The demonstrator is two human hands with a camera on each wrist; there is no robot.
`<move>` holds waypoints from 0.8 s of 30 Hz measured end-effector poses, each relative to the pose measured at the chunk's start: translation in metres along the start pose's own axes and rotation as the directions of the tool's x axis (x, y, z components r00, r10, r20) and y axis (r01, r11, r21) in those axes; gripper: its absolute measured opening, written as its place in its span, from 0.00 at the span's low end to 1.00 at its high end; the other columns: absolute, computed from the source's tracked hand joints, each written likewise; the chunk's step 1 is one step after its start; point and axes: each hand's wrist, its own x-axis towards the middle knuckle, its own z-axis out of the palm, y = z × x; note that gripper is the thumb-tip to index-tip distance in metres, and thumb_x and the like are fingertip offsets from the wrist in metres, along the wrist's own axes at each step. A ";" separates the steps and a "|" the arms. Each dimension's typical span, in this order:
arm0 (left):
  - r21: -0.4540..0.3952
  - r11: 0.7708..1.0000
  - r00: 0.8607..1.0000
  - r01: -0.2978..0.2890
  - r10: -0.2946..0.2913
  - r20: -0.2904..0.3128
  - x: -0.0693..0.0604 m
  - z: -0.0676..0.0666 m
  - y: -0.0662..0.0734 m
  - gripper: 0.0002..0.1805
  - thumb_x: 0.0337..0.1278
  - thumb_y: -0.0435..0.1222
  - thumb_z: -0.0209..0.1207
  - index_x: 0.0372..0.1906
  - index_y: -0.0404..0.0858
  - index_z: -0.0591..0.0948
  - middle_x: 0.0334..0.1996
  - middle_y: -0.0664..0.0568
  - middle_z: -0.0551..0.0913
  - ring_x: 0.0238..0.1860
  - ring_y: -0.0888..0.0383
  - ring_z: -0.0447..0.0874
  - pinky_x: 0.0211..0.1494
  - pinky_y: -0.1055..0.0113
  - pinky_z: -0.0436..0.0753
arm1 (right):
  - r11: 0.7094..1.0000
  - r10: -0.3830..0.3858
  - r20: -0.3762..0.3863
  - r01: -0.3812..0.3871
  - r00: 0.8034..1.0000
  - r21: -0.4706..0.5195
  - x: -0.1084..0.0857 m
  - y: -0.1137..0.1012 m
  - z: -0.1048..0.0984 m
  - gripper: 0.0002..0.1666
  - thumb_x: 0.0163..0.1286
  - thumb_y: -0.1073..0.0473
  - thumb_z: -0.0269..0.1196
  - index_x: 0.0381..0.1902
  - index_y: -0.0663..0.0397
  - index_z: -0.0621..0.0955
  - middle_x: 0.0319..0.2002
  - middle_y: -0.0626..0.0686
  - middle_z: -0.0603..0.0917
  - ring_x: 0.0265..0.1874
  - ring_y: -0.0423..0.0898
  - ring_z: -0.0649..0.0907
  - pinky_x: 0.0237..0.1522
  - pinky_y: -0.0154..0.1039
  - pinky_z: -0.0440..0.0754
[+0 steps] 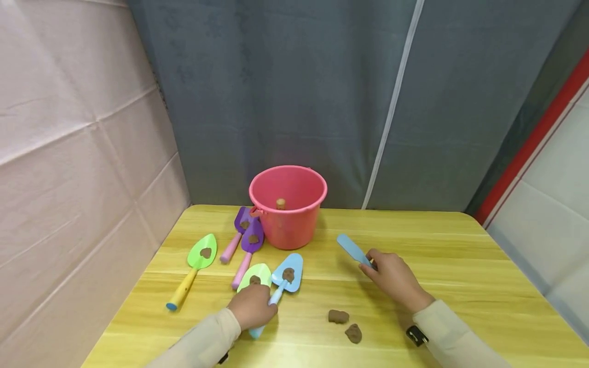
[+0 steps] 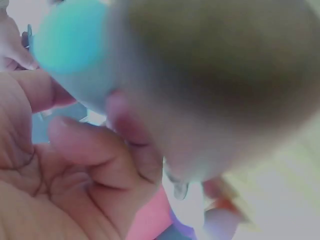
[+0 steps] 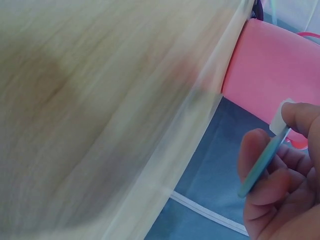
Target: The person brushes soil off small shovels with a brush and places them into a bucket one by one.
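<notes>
In the head view, my left hand (image 1: pixel 252 306) grips the handle of a light blue toy shovel (image 1: pixel 294 263), whose blade carries a brown clay lump (image 1: pixel 288 275). Beneath that hand is a pale green shovel (image 1: pixel 262 271) with clay on it; its handle is hidden. The left wrist view is blurred, showing a cyan handle end (image 2: pixel 70 37) close to curled fingers. My right hand (image 1: pixel 398 281) pinches a flat light blue plastic spatula (image 1: pixel 352 248) above the table. Two loose brown pieces, a clay roll (image 1: pixel 338 316) and a clay lump (image 1: pixel 354 334), lie between the hands.
A pink bucket (image 1: pixel 292 230) stands at the back with a wooden handle end (image 1: pixel 280 204) inside. Left of it lie two purple shovels (image 1: pixel 252 230) and a yellow-handled green shovel (image 1: pixel 181 291), each bearing clay. A grey curtain (image 1: pixel 285 92) hangs behind the wooden table (image 1: pixel 437 245).
</notes>
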 end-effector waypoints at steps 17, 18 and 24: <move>0.022 0.999 0.987 -0.044 0.047 -0.152 0.026 -0.028 0.024 0.09 0.55 0.36 0.63 0.24 0.42 0.77 0.16 0.57 0.73 0.18 0.60 0.69 0.20 0.65 0.69 | 0.996 -0.084 -0.055 0.084 0.995 -0.005 0.006 -0.023 -0.007 0.09 0.67 0.55 0.69 0.36 0.54 0.80 0.14 0.39 0.68 0.12 0.33 0.62 0.15 0.31 0.60; 0.023 0.999 0.987 -0.046 0.049 -0.154 0.029 -0.028 0.025 0.09 0.55 0.36 0.63 0.23 0.42 0.77 0.16 0.57 0.72 0.18 0.60 0.69 0.20 0.65 0.69 | 0.996 -0.090 -0.057 0.090 0.994 -0.007 0.006 -0.025 -0.006 0.10 0.66 0.56 0.69 0.36 0.54 0.80 0.14 0.39 0.68 0.12 0.33 0.62 0.15 0.30 0.61; 0.042 0.997 0.983 -0.072 0.078 -0.167 0.038 -0.025 0.035 0.11 0.52 0.36 0.64 0.21 0.43 0.75 0.15 0.57 0.71 0.18 0.59 0.68 0.21 0.65 0.69 | 0.994 -0.109 0.001 0.109 0.994 0.031 0.005 -0.041 0.000 0.09 0.65 0.59 0.69 0.37 0.55 0.80 0.19 0.40 0.73 0.14 0.33 0.66 0.16 0.31 0.66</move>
